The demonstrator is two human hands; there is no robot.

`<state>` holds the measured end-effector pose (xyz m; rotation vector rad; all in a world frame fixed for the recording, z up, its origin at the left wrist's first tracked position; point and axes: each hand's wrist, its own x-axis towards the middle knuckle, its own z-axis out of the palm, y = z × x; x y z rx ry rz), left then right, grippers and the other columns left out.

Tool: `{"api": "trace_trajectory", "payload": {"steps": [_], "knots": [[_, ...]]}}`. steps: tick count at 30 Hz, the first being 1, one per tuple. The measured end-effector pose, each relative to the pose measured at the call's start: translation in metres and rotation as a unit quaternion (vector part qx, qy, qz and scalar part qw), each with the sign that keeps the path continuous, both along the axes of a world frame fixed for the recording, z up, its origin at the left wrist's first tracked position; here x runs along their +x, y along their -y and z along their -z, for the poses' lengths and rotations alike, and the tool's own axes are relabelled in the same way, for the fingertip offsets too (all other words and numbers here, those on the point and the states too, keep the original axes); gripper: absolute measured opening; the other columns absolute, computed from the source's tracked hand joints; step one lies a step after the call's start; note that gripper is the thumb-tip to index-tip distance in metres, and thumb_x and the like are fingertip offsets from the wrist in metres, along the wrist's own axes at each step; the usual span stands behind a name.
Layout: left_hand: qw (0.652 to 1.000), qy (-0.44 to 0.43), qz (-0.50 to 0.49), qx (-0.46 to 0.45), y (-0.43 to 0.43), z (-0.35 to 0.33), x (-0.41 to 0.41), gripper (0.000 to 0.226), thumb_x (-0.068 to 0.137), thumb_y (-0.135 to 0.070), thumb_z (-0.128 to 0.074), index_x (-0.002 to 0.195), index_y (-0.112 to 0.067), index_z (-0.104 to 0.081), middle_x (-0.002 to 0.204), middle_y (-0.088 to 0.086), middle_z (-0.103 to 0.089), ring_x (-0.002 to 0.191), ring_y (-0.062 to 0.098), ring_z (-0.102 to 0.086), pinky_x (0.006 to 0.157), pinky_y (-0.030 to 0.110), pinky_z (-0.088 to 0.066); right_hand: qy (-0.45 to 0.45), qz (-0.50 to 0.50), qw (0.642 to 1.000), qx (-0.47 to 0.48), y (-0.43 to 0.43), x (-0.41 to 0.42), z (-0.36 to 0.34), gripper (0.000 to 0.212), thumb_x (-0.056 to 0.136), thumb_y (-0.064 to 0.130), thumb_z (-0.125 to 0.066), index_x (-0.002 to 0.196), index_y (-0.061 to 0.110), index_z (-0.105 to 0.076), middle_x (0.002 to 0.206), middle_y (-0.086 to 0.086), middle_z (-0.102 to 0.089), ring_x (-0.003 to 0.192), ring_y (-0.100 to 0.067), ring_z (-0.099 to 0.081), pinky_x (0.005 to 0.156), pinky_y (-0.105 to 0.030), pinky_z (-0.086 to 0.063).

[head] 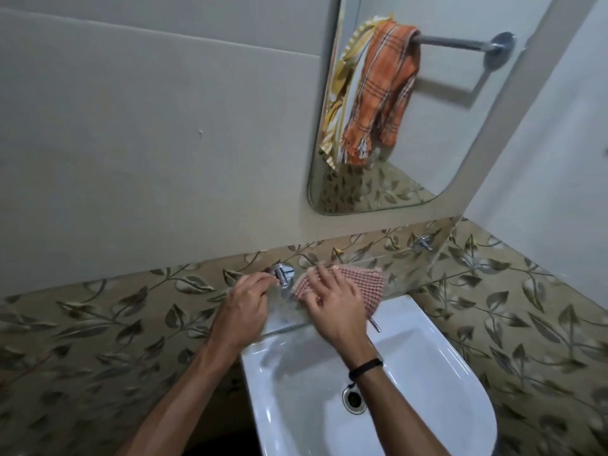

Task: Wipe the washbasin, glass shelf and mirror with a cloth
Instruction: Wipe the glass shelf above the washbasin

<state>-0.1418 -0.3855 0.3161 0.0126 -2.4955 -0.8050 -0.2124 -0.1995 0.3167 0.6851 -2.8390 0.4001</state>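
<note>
A pink checked cloth (360, 283) lies on the clear glass shelf (408, 271) above the white washbasin (444, 373). My right hand (332, 306) presses flat on the cloth's left part, fingers spread. My left hand (245, 307) reaches to the shelf's left chrome bracket (282, 274), its fingers curled at the shelf's left end; whether they pinch the edge I cannot tell. The mirror (437, 133) hangs on the wall above the shelf.
The mirror reflects an orange checked towel (381, 93) on a chrome rail. A second chrome bracket (422, 242) holds the shelf's right end. The basin drain (354, 399) sits mid-bowl, and a thin tap lever (375, 324) shows below the cloth. Leaf-patterned tiles surround the basin.
</note>
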Motion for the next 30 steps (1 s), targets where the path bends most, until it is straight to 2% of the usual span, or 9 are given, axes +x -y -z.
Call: {"api": "trace_trajectory", "payload": {"steps": [4, 7, 14, 17, 20, 22, 26, 28, 30], "knots": [[1.0, 0.019, -0.006, -0.004, 0.001, 0.0, 0.002, 0.043, 0.093, -0.009, -0.037, 0.122, -0.013, -0.069, 0.124, -0.003, -0.064, 0.111, 0.01, -0.05, 0.101, 0.033, -0.045, -0.098, -0.076, 0.978, -0.169, -0.009, 0.022, 0.025, 0.041, 0.095, 0.04, -0.046, 0.131, 0.035, -0.065, 0.144, 0.019, -0.054, 0.143, -0.001, -0.036, 0.114, -0.037, -0.029], [1.0, 0.024, -0.009, 0.0, 0.004, 0.003, 0.003, 0.039, 0.096, -0.001, -0.042, 0.12, -0.014, -0.07, 0.124, -0.004, -0.064, 0.111, 0.008, -0.048, 0.101, 0.033, -0.044, -0.136, -0.108, 0.95, -0.259, -0.036, 0.01, 0.041, 0.035, 0.091, 0.028, -0.055, 0.121, 0.027, -0.072, 0.133, 0.017, -0.063, 0.135, -0.004, -0.049, 0.109, -0.037, -0.033], [1.0, 0.019, -0.01, 0.001, 0.001, -0.008, 0.002, 0.036, 0.097, 0.001, -0.047, 0.118, -0.013, -0.071, 0.123, -0.003, -0.065, 0.114, 0.014, -0.051, 0.102, 0.031, -0.041, -0.105, 0.072, 0.883, -0.452, -0.05, -0.024, 0.026, 0.039, 0.089, 0.033, -0.05, 0.091, 0.004, -0.076, 0.095, -0.012, -0.075, 0.093, -0.024, -0.064, 0.091, -0.05, -0.051], [1.0, 0.018, -0.018, 0.008, 0.001, -0.007, 0.003, 0.033, 0.098, -0.001, -0.046, 0.116, -0.015, -0.071, 0.12, -0.004, -0.065, 0.108, 0.006, -0.048, 0.095, 0.025, -0.04, -0.023, 0.131, 0.753, -0.645, -0.042, -0.011, 0.017, 0.028, 0.089, 0.033, -0.049, 0.07, 0.016, -0.063, 0.07, -0.004, -0.06, 0.067, -0.021, -0.052, 0.064, -0.04, -0.046], [1.0, 0.021, -0.019, 0.009, 0.003, -0.006, 0.004, 0.033, 0.099, -0.003, -0.046, 0.115, -0.017, -0.071, 0.118, -0.008, -0.064, 0.106, 0.003, -0.047, 0.095, 0.025, -0.042, -0.006, 0.242, 0.49, -0.838, -0.05, 0.009, 0.005, 0.028, 0.085, 0.024, -0.047, 0.084, 0.011, -0.071, 0.085, -0.007, -0.071, 0.07, -0.025, -0.063, 0.056, -0.04, -0.047], [1.0, 0.02, -0.018, 0.008, 0.003, -0.005, 0.004, 0.032, 0.098, -0.004, -0.047, 0.113, -0.018, -0.071, 0.114, -0.01, -0.064, 0.105, 0.003, -0.048, 0.095, 0.028, -0.045, 0.048, 0.297, 0.35, -0.887, -0.062, 0.015, 0.023, 0.03, 0.09, 0.029, -0.047, 0.096, 0.014, -0.072, 0.098, -0.002, -0.071, 0.082, -0.017, -0.068, 0.072, -0.036, -0.056], [0.999, 0.014, -0.025, 0.02, 0.001, -0.004, 0.003, 0.033, 0.097, 0.001, -0.044, 0.11, -0.012, -0.073, 0.109, -0.006, -0.064, 0.104, 0.009, -0.053, 0.095, 0.031, -0.048, 0.272, 0.189, 0.261, -0.907, -0.054, 0.035, 0.065, 0.038, 0.089, 0.045, -0.052, 0.112, 0.02, -0.069, 0.133, -0.008, -0.064, 0.126, -0.027, -0.057, 0.107, -0.046, -0.041], [0.999, 0.012, -0.026, 0.022, 0.001, -0.003, 0.002, 0.034, 0.096, 0.003, -0.044, 0.109, -0.009, -0.073, 0.108, -0.003, -0.064, 0.104, 0.013, -0.054, 0.094, 0.032, -0.048, 0.302, 0.15, 0.221, -0.915, -0.039, 0.043, 0.067, 0.037, 0.086, 0.035, -0.051, 0.111, 0.015, -0.068, 0.117, -0.012, -0.072, 0.123, -0.028, -0.056, 0.101, -0.045, -0.044], [0.999, 0.011, -0.028, 0.023, 0.001, -0.003, 0.002, 0.034, 0.096, 0.004, -0.044, 0.109, -0.008, -0.073, 0.109, -0.001, -0.065, 0.104, 0.014, -0.055, 0.094, 0.03, -0.048, 0.311, 0.128, 0.222, -0.915, -0.023, 0.045, 0.049, 0.037, 0.086, 0.031, -0.049, 0.114, 0.014, -0.067, 0.106, -0.012, -0.076, 0.118, -0.029, -0.058, 0.101, -0.046, -0.043]]}}
